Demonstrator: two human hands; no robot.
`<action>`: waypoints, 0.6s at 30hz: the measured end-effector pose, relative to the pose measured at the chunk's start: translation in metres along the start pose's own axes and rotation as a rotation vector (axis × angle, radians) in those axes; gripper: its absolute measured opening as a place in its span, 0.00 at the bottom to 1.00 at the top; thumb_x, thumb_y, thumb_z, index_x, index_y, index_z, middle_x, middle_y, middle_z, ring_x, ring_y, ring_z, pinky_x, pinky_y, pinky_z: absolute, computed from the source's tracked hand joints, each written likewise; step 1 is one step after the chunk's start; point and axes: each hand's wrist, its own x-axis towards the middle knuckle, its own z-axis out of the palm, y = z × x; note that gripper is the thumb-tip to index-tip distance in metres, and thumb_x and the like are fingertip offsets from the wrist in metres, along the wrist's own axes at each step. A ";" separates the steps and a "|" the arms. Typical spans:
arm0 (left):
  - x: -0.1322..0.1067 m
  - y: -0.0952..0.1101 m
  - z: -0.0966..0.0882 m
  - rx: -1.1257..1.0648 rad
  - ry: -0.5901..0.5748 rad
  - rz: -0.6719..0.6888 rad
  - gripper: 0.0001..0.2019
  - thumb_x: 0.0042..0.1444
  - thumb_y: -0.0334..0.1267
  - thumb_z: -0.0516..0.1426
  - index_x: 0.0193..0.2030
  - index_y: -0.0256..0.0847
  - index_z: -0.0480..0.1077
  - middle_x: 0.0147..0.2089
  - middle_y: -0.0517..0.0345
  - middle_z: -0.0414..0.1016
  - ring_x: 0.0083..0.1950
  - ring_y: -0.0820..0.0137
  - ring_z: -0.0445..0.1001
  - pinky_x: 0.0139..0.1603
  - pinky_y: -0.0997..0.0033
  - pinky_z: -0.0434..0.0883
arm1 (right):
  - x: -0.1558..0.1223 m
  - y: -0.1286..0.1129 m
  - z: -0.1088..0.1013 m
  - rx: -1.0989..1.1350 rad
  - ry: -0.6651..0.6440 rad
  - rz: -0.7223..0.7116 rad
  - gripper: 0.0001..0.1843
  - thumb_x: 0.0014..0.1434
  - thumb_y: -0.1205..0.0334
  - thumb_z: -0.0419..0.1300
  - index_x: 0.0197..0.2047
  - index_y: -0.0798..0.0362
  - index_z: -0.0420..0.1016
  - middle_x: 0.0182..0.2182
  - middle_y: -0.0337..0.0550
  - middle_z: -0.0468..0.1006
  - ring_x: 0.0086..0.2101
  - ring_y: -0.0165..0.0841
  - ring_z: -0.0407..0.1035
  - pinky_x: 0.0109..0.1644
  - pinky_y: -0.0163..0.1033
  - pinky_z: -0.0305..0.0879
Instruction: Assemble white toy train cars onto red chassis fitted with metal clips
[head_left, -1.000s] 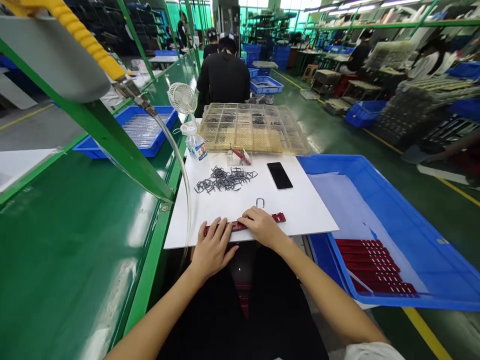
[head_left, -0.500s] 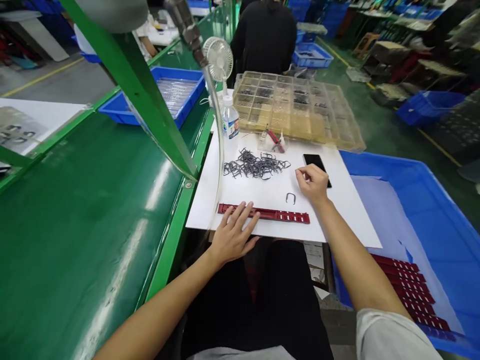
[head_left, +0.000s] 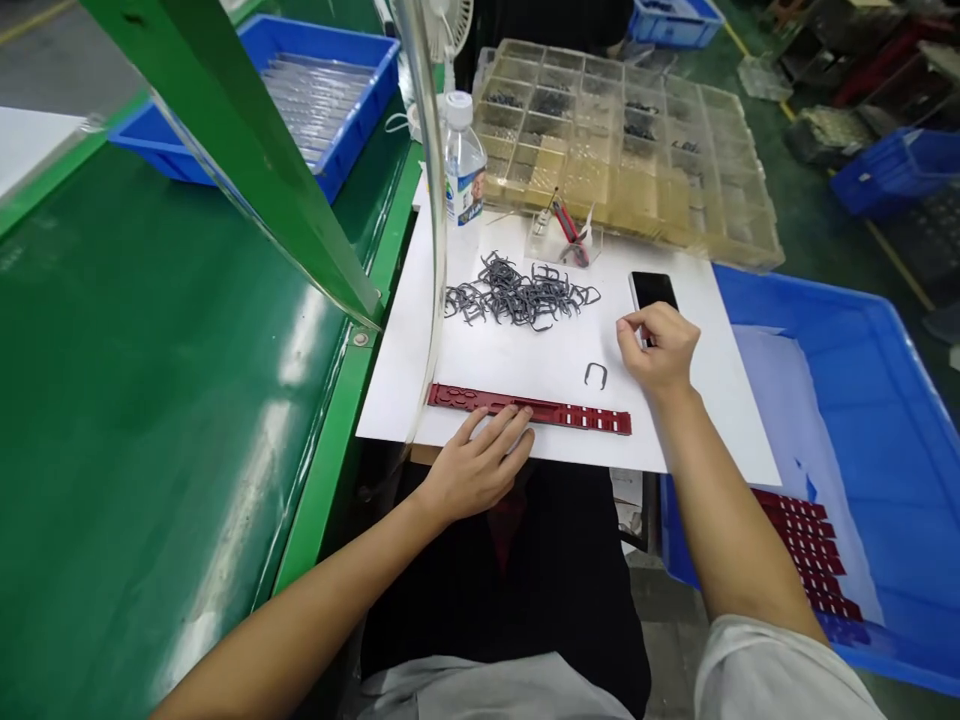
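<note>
A long dark red perforated strip [head_left: 570,413] lies near the front edge of a white board [head_left: 525,350]. My left hand [head_left: 476,467] rests flat with fingers stretched out, their tips touching the strip's front side. My right hand [head_left: 658,347] hovers with fingers curled, pinched together, beside a black phone [head_left: 652,291]; I cannot make out anything in them. A single grey U-shaped clip [head_left: 595,376] lies just left of that hand. A heap of the same grey clips [head_left: 517,295] sits further back.
A clear compartment tray [head_left: 675,180] with small parts stands at the back, with a water bottle [head_left: 463,165], a small fan and red-handled pliers [head_left: 570,228]. A blue bin [head_left: 885,400] at right holds more red strips [head_left: 810,545]. A green frame post [head_left: 247,150] and clear hose [head_left: 435,200] cross at left.
My right hand left the red strip and moved back toward the phone and single clip. My left hand slid to the strip's front edge. The view tilted down.
</note>
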 end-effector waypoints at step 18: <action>-0.003 0.000 -0.002 0.018 0.116 -0.148 0.23 0.72 0.40 0.62 0.71 0.36 0.75 0.58 0.40 0.87 0.56 0.50 0.82 0.64 0.51 0.62 | -0.001 -0.002 -0.016 0.003 -0.294 0.186 0.17 0.65 0.47 0.64 0.28 0.46 0.70 0.26 0.44 0.74 0.30 0.40 0.68 0.38 0.49 0.65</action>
